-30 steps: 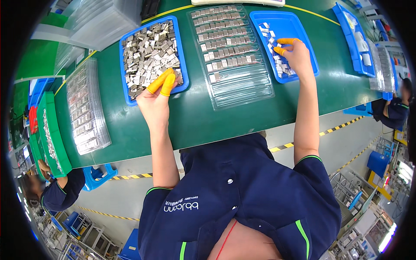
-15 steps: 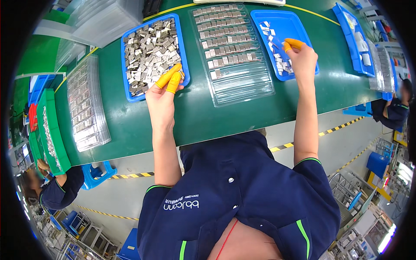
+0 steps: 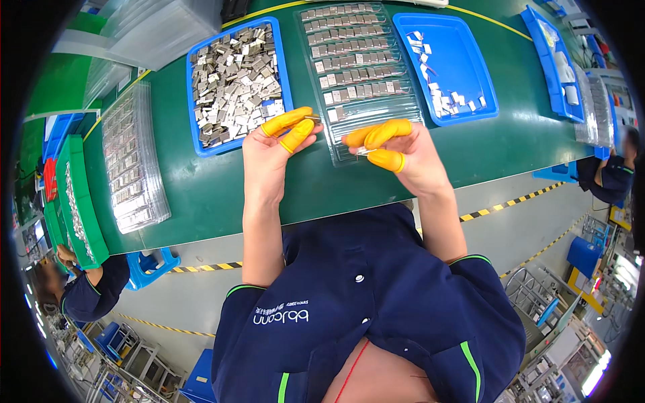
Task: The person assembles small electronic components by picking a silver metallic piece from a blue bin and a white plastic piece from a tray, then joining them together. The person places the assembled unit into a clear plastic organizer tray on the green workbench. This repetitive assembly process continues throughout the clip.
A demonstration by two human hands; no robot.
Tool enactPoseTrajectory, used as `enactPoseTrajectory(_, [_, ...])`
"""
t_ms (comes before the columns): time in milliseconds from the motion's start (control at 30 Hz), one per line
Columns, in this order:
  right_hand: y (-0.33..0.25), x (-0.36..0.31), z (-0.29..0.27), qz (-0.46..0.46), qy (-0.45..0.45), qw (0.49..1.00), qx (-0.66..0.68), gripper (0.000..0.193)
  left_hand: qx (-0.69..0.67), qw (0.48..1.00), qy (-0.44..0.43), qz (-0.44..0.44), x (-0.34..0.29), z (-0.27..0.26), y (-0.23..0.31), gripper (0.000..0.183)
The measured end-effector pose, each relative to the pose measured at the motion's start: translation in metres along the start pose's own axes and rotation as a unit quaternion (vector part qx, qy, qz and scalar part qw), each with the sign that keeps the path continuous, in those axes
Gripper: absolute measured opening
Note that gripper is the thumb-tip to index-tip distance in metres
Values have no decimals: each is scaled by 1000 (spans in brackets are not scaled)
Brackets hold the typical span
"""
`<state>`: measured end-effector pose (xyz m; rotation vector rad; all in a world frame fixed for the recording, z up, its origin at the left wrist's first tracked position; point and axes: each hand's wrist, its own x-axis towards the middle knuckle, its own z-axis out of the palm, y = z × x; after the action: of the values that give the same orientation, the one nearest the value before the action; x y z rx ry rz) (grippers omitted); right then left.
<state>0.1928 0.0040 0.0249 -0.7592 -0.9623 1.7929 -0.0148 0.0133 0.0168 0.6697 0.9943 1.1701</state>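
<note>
- The left hand is over the green surface, just in front of the blue bin full of small shiny metal bits.
- Its fingers wear yellow caps. They are pinched together on one small metal bit. The bit sticks out past the fingertips, toward the clear tray.
- The right hand is over the near end of that clear tray. Its capped fingers are also pinched together, on a tiny pale piece. The piece is too small to tell its shape.
- The two hands are near each other but not touching. The metal bit in the left hand is up and to the left of the pale piece in the right hand.
- The clear tray lies between the two hands, with its long side running away from the person. Its far rows hold grey bits in neat lines. Its near end, by the hands, looks bare.
- The left hand's bit is just beside the tray's left edge. The right hand is right on top of the tray's near end, so it is the nearer one to the bare rows.
- A second blue bin with only a few white pieces lies to the right of the tray, well apart from the left hand.
</note>
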Motion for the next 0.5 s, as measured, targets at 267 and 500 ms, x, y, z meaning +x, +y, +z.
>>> enactPoseTrajectory(267, [2, 6, 10, 55, 99, 992, 49, 25, 68, 997, -22, 10, 0, -2, -4, 26])
enactPoseTrajectory(500, [15, 7, 8, 16, 141, 989, -25, 26, 26, 999, -40, -24, -3, 5, -8, 24])
